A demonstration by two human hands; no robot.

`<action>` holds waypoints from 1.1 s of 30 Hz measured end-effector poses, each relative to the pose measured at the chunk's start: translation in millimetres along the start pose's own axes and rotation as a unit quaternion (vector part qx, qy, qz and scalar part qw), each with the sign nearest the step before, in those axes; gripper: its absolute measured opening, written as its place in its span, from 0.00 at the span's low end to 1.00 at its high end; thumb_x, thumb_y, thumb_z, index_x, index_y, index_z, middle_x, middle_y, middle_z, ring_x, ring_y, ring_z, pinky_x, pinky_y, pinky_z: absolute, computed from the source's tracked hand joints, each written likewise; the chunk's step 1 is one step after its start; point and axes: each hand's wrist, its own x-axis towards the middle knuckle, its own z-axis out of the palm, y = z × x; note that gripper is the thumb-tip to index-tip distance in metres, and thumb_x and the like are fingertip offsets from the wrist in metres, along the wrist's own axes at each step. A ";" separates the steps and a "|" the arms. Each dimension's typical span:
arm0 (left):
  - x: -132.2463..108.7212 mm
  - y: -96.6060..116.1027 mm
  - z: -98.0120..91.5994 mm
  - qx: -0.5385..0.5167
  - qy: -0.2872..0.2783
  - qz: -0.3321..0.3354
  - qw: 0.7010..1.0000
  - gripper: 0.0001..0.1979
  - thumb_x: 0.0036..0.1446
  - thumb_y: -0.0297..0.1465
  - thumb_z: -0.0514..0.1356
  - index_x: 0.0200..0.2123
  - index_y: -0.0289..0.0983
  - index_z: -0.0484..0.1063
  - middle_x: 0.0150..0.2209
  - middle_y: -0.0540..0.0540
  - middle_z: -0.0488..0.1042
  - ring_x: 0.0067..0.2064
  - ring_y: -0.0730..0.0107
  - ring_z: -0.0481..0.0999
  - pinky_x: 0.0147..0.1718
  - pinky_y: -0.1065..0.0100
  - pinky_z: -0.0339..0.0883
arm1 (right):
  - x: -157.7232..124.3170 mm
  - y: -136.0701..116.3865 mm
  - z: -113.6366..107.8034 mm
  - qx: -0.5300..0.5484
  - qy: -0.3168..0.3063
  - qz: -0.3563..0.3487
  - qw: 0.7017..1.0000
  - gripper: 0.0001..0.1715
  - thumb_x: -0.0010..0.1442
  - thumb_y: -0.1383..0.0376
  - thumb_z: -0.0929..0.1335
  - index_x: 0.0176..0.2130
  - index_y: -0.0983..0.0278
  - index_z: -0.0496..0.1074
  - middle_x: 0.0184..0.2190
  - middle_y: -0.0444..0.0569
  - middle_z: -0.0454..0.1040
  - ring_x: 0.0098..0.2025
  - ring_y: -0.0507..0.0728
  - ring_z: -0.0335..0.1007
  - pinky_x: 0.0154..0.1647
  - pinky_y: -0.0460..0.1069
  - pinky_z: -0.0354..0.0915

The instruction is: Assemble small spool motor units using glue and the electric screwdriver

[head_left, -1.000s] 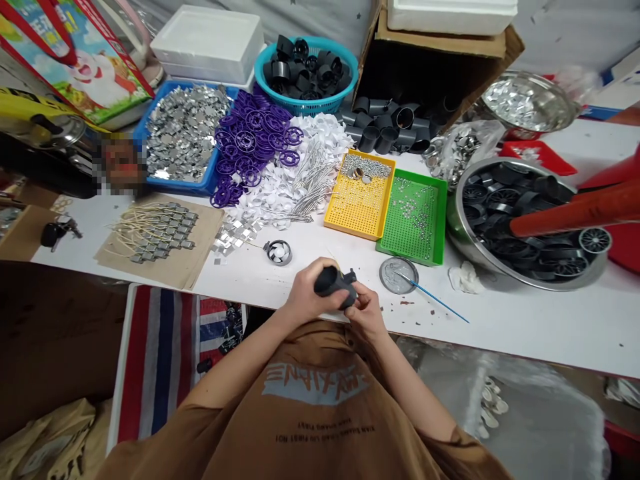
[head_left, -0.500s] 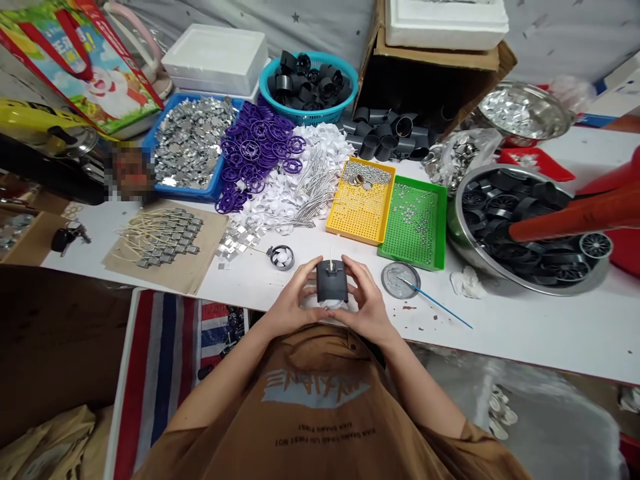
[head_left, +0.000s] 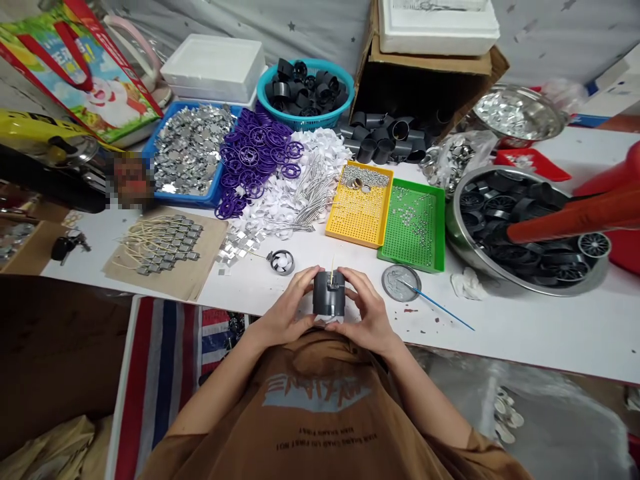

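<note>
Black tube [head_left: 329, 300] sits right at the near edge of the white table [head_left: 505, 327] on the head view I'm watching from over here. Left hand [head_left: 283, 313] and right hand [head_left: 370, 313] are holding it between them, fingers curved along its sides, thumbs down low. I can see a thin pale strand [head_left: 333, 267] poking up from it. Round dish [head_left: 401, 299] with a blue stick [head_left: 443, 309] is just to the right, small black ring [head_left: 281, 272] off left.

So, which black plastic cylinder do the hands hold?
The cylinder between left hand and right hand, a pale strand rising from it; those piled in the turquoise basket lie unheld.
</note>
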 end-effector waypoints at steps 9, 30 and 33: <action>-1.8 -6.9 25.1 0.036 0.082 0.040 0.995 0.29 0.64 0.36 0.52 0.65 0.40 0.47 0.59 0.34 0.57 0.61 0.53 0.59 0.56 0.51 0.64 | -5.8 3.4 7.9 -0.013 0.066 -0.003 0.998 0.36 0.51 0.61 0.75 0.57 0.56 0.64 0.49 0.54 0.67 0.51 0.62 0.66 0.53 0.60 0.70; 5.1 -16.7 55.8 0.209 0.137 -0.105 0.963 0.31 0.58 0.37 0.59 0.61 0.34 0.52 0.54 0.33 0.65 0.55 0.52 0.67 0.51 0.50 0.68 | 16.8 35.9 -9.0 0.005 -0.006 0.173 0.985 0.22 0.49 0.62 0.73 0.45 0.62 0.73 0.40 0.50 0.71 0.42 0.58 0.74 0.46 0.53 0.72; 5.3 -2.8 13.7 0.276 0.113 -0.101 0.949 0.28 0.58 0.36 0.60 0.60 0.38 0.58 0.56 0.37 0.66 0.58 0.52 0.66 0.56 0.49 0.64 | 40.2 32.6 -31.0 -0.117 -0.036 0.209 0.970 0.21 0.56 0.55 0.69 0.47 0.62 0.74 0.39 0.51 0.77 0.38 0.58 0.76 0.43 0.53 0.72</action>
